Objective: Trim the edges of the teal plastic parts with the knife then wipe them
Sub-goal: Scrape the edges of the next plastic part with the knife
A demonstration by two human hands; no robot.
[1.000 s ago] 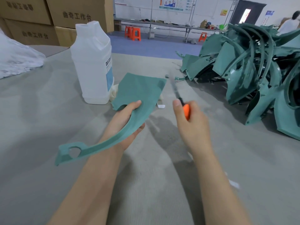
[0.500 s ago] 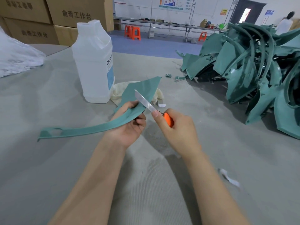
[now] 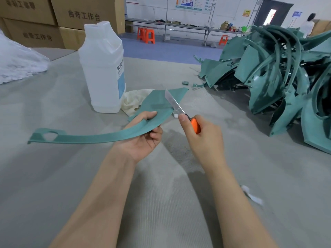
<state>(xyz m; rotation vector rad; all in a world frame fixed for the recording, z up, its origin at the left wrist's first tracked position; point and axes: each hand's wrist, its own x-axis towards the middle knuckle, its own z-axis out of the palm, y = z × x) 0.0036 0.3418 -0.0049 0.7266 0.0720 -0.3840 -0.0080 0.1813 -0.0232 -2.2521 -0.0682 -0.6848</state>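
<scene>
My left hand grips a long curved teal plastic part at its wide end, thumb on top. The part's thin arm, with a round hole near its tip, stretches out to the left just above the grey table. My right hand holds an orange-handled knife, index finger along the back of the blade. The bare blade points up and away, lying against the right edge of the part's wide end. A cream cloth lies crumpled behind the part, beside the bottle.
A tall white plastic bottle stands at the back left of the grey table. A big heap of teal parts fills the right side. White trimmed scraps lie near my right forearm. Cardboard boxes and a white bag sit far left.
The knife swung in from the right to the part, then slid along its right edge away from my left hand. The part's thin arm dropped to nearly level.
</scene>
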